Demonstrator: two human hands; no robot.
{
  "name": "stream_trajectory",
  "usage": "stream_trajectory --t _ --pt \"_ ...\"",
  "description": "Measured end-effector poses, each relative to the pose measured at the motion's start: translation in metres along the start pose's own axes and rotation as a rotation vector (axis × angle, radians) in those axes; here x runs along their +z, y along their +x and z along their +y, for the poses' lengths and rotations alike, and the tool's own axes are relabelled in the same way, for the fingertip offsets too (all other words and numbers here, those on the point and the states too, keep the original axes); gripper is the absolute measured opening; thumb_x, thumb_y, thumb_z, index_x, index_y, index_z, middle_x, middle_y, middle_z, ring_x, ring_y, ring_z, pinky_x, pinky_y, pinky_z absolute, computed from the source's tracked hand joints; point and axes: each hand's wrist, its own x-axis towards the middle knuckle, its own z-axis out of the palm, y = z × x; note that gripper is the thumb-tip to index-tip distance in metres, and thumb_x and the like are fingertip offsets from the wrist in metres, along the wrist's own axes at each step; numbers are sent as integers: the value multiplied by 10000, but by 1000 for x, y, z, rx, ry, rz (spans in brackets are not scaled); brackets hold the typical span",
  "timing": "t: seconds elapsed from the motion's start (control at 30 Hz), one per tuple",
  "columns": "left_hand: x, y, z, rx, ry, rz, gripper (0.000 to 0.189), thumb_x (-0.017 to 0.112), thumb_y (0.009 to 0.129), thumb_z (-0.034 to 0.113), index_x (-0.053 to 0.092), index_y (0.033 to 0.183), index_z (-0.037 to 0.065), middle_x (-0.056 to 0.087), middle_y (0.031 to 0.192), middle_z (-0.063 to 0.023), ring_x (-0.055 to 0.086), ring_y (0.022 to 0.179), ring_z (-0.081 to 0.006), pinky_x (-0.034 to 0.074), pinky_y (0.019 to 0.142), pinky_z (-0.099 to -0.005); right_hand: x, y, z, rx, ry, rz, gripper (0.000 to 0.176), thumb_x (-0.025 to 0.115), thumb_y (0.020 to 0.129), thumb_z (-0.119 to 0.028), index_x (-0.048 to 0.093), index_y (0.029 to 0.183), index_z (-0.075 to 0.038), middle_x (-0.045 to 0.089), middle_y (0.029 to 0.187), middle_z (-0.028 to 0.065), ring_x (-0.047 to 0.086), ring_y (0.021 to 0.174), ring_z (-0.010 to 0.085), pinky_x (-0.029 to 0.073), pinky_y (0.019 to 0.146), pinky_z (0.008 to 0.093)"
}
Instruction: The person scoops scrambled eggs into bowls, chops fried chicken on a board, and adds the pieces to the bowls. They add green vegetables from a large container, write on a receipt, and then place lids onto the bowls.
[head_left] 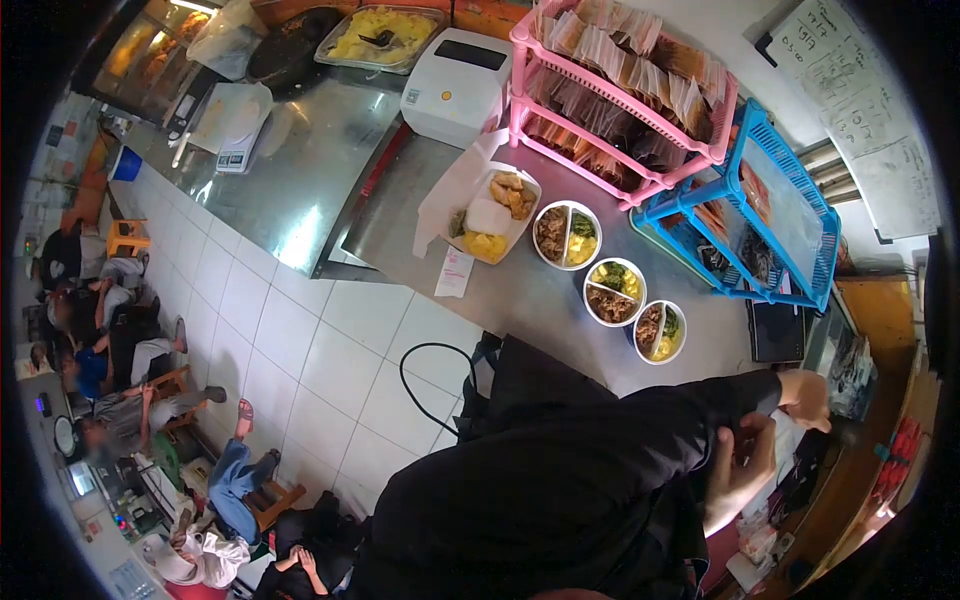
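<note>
My left arm, in a black sleeve, stretches across to the right over the counter's near edge. Its end shows my left hand, with the fingers curled in and nothing visible in them. Against the sleeve near the elbow or forearm, my right hand pinches the black cloth. On the steel counter ahead stand two-part bowls of shredded meat, egg and greens: one bowl, a second bowl and a third bowl. An opened paper box holds rice, fried pieces and yellow food; a printed slip lies beside it.
A pink rack full of packets and a blue rack line the wall. Farther left are a white label printer, a tray of yellow food, a pan and a scale. Seated people occupy the lower left.
</note>
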Motion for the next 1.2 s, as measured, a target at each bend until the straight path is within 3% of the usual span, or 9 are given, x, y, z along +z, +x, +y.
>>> stream_trajectory --t 0.33,0.47,0.6,0.7,0.9,0.93,1.0,1.1,1.2 --pt "8 -76 -23 -240 97 -192 239 468 821 243 564 1017 144 673 882 -131 647 814 -340 500 669 -455 -2 -14 21 -558 277 -265 324 590 859 -310 515 756 -12 505 651 137 504 522 320 389 482 372" --pt "-4 -84 -25 -536 36 -9 211 496 786 249 597 922 123 679 859 -116 650 822 -327 495 682 -452 3 -16 21 -417 337 -233 384 606 845 -377 529 730 -18 509 628 125 516 507 300 387 474 328" --pt "-20 -82 -24 -530 -56 109 164 494 799 239 591 859 122 665 803 -110 644 771 -320 485 650 -454 -11 1 22 -224 366 -601 360 695 777 -290 517 697 13 481 616 108 487 528 250 337 484 320" --pt "-25 -76 -15 -454 -115 245 149 519 815 261 578 812 124 646 770 -98 634 728 -308 471 615 -456 -3 15 17 -336 125 -711 215 727 717 -129 612 852 -8 601 781 139 589 649 319 455 557 356" --pt "-91 -177 57 -384 -267 95 225 637 794 316 570 902 131 592 709 -72 609 698 -261 455 597 -397 16 58 -6 -518 533 -713 280 729 678 -23 675 952 -48 649 823 106 633 726 263 496 617 328" --pt "-127 -210 87 -270 -96 309 197 631 816 229 583 967 113 598 744 -90 616 761 -203 457 659 -345 19 69 -15 -563 453 -569 243 708 690 -7 687 928 -54 661 803 93 635 697 239 483 588 302" --pt "-31 -286 66 -587 -1066 522 144 606 841 195 601 920 74 600 761 -108 608 770 -213 451 681 -329 37 102 -32 -527 544 -420 185 666 723 -12 686 900 -61 649 734 101 600 602 224 452 546 304" --pt "-131 -329 118 -711 -129 72 230 548 888 285 602 814 74 604 760 -133 595 663 -308 448 568 -389 71 159 -66 -603 452 -247 120 638 764 2 677 873 -29 644 739 77 571 592 143 411 505 243" --pt "-198 -361 155 -926 -201 197 241 539 896 276 606 812 61 585 696 -140 592 649 -314 431 553 -392 114 217 -115 -697 541 -276 121 648 795 -89 669 879 -5 656 777 136 621 642 216 472 566 296"
